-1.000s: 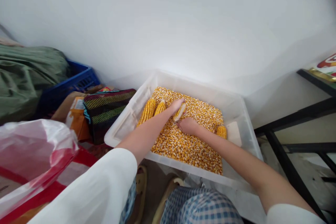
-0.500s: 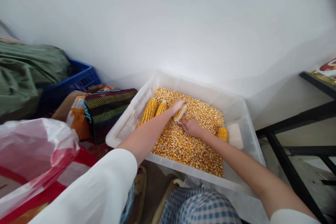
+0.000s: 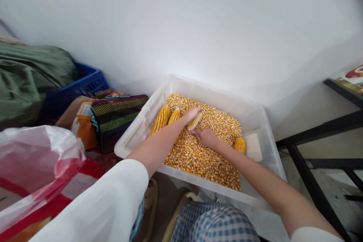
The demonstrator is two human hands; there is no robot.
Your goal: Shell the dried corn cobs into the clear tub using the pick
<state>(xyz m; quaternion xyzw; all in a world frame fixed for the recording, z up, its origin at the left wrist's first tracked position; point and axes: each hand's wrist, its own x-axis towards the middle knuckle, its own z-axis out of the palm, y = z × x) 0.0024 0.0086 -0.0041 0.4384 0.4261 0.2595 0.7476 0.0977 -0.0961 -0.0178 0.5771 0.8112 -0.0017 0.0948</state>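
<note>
My left hand [image 3: 192,114] is closed around a partly stripped corn cob [image 3: 195,121], its pale bare strip facing up among rows of yellow kernels. At the cob's lower end, the curled fingers of my right hand [image 3: 206,137] press against it; the fingertips are partly hidden. Both hands are low over loose corn kernels [image 3: 210,164] heaped in a clear plastic bin [image 3: 227,102]. Two full corn ears [image 3: 160,120] lie on the left of the heap, partly behind my left forearm. Another ear [image 3: 239,145] sits at the right, partly covered by my right forearm.
A white wall [image 3: 181,26] rises behind the bin. On the left are a blue crate [image 3: 93,83] under green cloth [image 3: 31,75], a mesh-sided bag [image 3: 119,117] and a red-and-white plastic bag [image 3: 42,159]. A black metal frame [image 3: 303,174] stands close at the right.
Almost nothing differs. Both hands stay at the same cob, and the view has shifted very slightly.
</note>
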